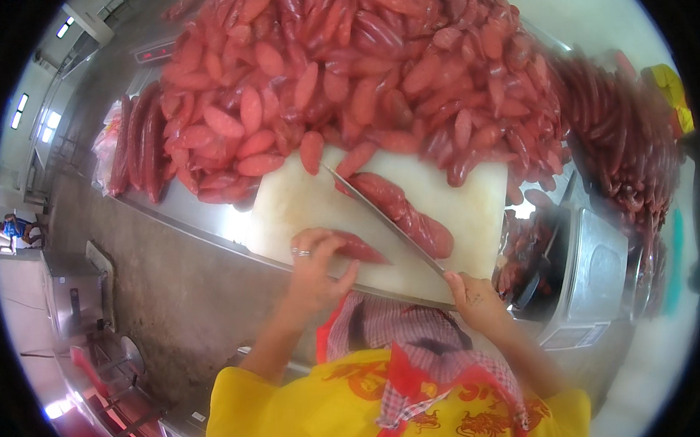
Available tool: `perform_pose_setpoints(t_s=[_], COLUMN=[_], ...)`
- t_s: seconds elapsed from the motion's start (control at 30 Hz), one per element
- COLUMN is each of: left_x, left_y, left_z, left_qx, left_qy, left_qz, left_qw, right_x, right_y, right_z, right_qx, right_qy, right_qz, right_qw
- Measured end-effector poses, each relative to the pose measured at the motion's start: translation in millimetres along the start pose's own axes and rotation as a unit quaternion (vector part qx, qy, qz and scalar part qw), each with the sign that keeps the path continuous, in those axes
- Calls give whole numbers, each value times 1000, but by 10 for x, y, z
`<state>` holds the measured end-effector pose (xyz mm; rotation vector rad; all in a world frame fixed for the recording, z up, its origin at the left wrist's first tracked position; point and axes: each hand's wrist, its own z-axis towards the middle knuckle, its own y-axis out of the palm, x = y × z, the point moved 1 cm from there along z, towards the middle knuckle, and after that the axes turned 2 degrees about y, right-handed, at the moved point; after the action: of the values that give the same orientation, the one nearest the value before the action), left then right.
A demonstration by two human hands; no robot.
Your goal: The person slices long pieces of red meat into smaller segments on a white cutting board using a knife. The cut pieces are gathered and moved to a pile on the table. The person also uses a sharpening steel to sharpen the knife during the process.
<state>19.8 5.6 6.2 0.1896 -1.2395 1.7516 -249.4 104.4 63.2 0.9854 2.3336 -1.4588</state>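
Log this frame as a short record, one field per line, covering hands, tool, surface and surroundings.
Left hand: fingers on a dark red, tapered sausage-like piece
Right hand: gripping a long, straight metal knife by its handle end
Blade: slanted between that piece and larger dark red, wrinkled sausage-like pieces; contact with them unclear
Surface: off-white, flat cutting board
Beyond board: large heap of pinkish-red, oval slices
Left of heap: long, dark red sausage-like lengths
Right of board: boxy, silvery metal unit
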Motion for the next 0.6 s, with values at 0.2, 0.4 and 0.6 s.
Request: perform_pose_setpoints(t_s=[0.2,0.4,0.6], left_x=[244,194,148], left_y=[220,257,298], left_z=[54,28,-8], left_qx=[45,9,25], left_qy=[52,44,36], left_qz=[13,13,6], left_qw=[998,999,999], right_x=[197,470,193], right_y=[-163,-282,68], right_z=[-504,-920,-464], right_qx=[-4,-22,21], right_qy=[-26,-20,-90], right_qz=[-45,-89,-57], right_qw=[999,996,994])
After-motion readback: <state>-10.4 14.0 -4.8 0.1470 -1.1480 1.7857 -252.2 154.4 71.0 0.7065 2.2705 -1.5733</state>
